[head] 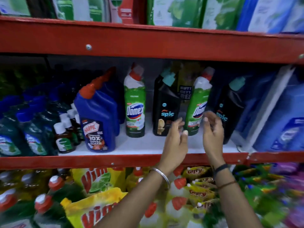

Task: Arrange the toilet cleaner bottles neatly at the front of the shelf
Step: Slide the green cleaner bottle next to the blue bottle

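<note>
On the white middle shelf (148, 146) stand several toilet cleaner bottles. A blue Harpic bottle (97, 119) is at the front left. A green Domex bottle (135, 104) stands upright behind it, to the right. Further right come a black Spic bottle (165, 106), a second green Domex bottle (196, 102) leaning right, and another black Spic bottle (230, 106). My left hand (176, 139) hovers with fingers apart in front of the first Spic and the second Domex. My right hand (213, 129) is raised just right of that Domex, fingers loosely curled, holding nothing.
Dark green bottles (31, 127) and small brown bottles (63, 137) fill the shelf's left side. Blue refill packs (283, 120) lean at the right. A red shelf rail (115, 160) runs along the front. Below sit yellow Vim pouches (93, 209) and red-capped bottles; boxes line the upper shelf.
</note>
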Motion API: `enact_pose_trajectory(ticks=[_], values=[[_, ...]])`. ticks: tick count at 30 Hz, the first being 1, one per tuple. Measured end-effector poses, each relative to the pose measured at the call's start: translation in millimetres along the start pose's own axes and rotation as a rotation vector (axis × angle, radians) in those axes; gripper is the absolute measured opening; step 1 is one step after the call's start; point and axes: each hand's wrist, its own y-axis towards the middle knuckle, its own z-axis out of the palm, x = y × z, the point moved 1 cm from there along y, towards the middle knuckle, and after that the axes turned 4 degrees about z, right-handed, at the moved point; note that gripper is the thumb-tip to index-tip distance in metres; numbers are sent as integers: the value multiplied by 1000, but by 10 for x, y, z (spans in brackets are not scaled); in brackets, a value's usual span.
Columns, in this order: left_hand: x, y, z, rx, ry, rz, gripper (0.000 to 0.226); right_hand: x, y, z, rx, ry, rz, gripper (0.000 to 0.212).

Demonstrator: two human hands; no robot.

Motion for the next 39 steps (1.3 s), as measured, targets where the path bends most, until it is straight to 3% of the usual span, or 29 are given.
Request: enact_pose_trajectory(ticks=[2,6,10,15,24,39], values=[[24,134,197,30,41,-7,45,-91,186,-29,80,-97,30,38],[83,409,456,-61,133,-80,58,-299,409,12,222,-307,61,49],[148,640,562,-159,114,-167,57,-341,529,32,247,-192,136,55],[159,694,605,-216,115,-210,51,-326,596,56,233,-60,127,39],[121,505,490,-310,130,-157,39,-203,408,-104,182,-123,10,40],[-120,-154,-540,-491,163,-154,41,253,-478,476,208,40,-15,37]])
